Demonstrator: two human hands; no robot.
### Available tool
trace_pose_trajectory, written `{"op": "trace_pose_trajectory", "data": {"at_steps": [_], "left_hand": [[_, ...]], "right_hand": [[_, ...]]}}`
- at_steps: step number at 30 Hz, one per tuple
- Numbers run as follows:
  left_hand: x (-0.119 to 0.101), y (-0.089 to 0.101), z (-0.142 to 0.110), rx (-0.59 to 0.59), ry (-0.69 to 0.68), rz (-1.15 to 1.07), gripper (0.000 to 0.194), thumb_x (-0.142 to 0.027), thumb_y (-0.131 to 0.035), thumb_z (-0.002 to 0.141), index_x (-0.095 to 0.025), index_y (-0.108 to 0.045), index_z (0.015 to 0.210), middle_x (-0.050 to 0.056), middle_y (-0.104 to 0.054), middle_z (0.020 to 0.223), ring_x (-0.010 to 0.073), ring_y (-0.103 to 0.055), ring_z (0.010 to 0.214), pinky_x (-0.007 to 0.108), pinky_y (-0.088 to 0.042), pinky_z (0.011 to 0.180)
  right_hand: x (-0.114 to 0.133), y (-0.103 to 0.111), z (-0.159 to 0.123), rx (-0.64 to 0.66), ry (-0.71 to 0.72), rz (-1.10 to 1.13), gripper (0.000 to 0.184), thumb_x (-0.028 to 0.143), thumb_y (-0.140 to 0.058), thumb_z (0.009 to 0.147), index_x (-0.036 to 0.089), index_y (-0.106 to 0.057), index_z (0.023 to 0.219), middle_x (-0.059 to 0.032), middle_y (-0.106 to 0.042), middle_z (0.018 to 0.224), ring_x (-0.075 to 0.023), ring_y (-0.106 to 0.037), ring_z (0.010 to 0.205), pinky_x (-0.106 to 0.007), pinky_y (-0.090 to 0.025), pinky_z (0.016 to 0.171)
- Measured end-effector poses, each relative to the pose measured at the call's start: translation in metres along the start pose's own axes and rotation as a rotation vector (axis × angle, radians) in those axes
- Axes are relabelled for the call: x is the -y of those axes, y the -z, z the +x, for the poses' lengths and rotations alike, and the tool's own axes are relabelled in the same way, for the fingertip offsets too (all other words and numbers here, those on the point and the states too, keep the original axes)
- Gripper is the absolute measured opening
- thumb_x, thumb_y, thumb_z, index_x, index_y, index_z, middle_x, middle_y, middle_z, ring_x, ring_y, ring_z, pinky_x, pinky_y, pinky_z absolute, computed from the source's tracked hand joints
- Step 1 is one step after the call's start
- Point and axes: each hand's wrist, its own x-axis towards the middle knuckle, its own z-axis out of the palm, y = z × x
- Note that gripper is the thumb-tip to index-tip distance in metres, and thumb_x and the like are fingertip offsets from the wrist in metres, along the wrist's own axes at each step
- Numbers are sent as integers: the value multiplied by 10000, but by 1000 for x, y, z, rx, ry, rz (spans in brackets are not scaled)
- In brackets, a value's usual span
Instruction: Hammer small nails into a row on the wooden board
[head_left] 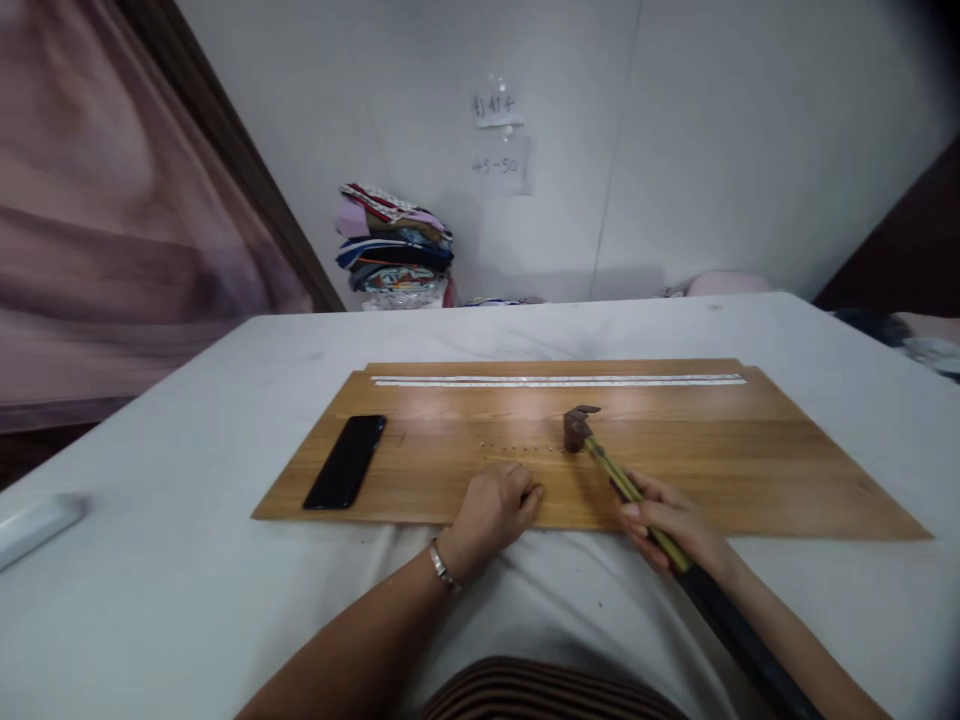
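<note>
My right hand [670, 520] is wrapped around the yellow-green shaft of a claw hammer [619, 478], whose black grip runs back along my forearm. The rusty brown head is over the wooden board [750, 470], at the right end of a row of small nails [525, 448]; whether it touches a nail I cannot tell. My left hand [496, 505] rests on the board's near edge, just below the row, fingers curled in. Nothing shows in it, though its fingertips are partly hidden.
A black phone [346, 463] lies on the board's left part. Two white strips [559, 381] run along its far side. The board lies on a white-covered table [195, 440]. Folded clothes [395, 245] are stacked beyond, by a wall with paper notes [501, 165]. A white object [37, 525] sits far left.
</note>
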Motion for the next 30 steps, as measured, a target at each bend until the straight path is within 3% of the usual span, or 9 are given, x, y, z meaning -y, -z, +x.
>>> {"op": "trace_pose_trajectory", "data": {"at_steps": [16, 25, 30], "left_hand": [[-2, 0, -2, 6, -7, -17, 184, -267, -511, 847, -181, -543, 687, 27, -617, 740, 145, -553, 698, 259, -384, 625], [0, -4, -2, 6, 14, 0, 172, -277, -513, 849, -184, -544, 708, 27, -611, 745, 155, -558, 722, 260, -387, 635], [0, -1, -1, 9, 6, -18, 157, -259, -502, 860, -186, -534, 725, 14, -601, 739, 146, -542, 702, 254, -363, 617]], "right_hand": [[-6, 11, -6, -10, -83, -224, 356, 516, -597, 772, 206, -452, 674, 73, -391, 387, -53, -298, 292, -156, -268, 307], [-1, 7, -6, -12, -43, -114, 317, 454, -629, 763, 199, -456, 691, 86, -406, 436, -27, -290, 273, -137, -250, 286], [0, 3, -1, 8, -23, -55, 263, 388, -650, 734, 201, -477, 799, 98, -436, 460, -32, -306, 252, -136, -259, 263]]}}
